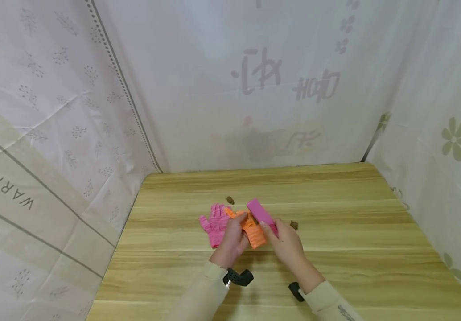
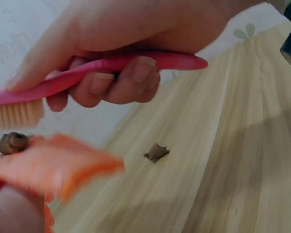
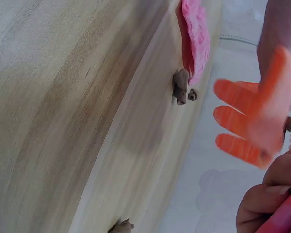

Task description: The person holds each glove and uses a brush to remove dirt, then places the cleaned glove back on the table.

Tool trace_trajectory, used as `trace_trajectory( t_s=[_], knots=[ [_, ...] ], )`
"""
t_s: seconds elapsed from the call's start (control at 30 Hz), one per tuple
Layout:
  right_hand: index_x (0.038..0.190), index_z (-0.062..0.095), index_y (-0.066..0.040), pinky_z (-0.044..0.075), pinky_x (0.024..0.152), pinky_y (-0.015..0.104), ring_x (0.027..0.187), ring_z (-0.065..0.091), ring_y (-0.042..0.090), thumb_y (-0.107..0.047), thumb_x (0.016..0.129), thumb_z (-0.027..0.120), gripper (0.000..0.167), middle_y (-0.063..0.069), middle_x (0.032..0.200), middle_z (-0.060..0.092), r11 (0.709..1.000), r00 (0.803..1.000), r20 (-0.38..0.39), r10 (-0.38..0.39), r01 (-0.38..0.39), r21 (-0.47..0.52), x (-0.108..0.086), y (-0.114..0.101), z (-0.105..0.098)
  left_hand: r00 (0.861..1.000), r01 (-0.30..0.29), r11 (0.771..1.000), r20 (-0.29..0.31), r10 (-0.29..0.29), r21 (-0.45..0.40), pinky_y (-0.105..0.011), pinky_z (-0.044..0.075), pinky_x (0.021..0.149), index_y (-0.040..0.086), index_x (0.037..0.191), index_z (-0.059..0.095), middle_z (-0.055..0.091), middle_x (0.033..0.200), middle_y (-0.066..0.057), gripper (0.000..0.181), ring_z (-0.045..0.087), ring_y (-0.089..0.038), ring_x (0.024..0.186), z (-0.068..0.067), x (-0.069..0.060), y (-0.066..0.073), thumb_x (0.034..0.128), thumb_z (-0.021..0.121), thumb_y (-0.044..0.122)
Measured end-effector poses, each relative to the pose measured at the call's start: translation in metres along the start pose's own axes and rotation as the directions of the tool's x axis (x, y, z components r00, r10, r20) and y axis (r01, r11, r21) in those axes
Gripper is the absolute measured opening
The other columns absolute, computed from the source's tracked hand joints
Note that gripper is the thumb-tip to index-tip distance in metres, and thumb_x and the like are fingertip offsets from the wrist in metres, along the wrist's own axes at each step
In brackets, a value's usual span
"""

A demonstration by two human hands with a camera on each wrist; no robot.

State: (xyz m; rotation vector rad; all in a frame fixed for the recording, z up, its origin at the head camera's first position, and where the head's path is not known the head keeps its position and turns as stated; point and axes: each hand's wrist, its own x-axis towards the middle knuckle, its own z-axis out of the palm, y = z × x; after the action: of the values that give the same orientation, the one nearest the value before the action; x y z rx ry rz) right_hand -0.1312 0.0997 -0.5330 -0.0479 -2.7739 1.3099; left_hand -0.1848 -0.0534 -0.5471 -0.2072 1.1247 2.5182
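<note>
My left hand grips an orange knitted glove above the table, the thumb on top. In my right hand is a pink brush, held by its handle over the glove. The left wrist view shows the brush's pale bristles facing down, just above a brown clump on the orange glove. Several fingers of that glove hang free in the right wrist view. A pink glove lies flat on the table beside my left hand, partly covered by it.
On the wooden table lie small brown clumps: one behind the gloves, another right of my right hand. Patterned cloth curtains hang along the back and both sides.
</note>
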Motion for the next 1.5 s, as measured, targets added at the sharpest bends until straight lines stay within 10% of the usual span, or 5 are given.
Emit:
trace_trajectory(
  t_s=[1.5],
  knots=[
    [0.116,0.062,-0.005,0.033,0.049,0.029,0.055,0.043,0.015,-0.057,0.103,0.045,0.057,0.001,0.065,0.049,0.992,1.0,-0.017,0.025,-0.027,-0.127,-0.012,0.003,0.0,0.997,0.049,0.997,-0.062,-0.046,0.053,-0.041,0.048,0.11,0.004,0.137,0.036,0.056,0.129,-0.008,0.031,0.059,-0.02,0.123,-0.004,-0.009,0.002,0.1074,0.044,0.011]
  ],
)
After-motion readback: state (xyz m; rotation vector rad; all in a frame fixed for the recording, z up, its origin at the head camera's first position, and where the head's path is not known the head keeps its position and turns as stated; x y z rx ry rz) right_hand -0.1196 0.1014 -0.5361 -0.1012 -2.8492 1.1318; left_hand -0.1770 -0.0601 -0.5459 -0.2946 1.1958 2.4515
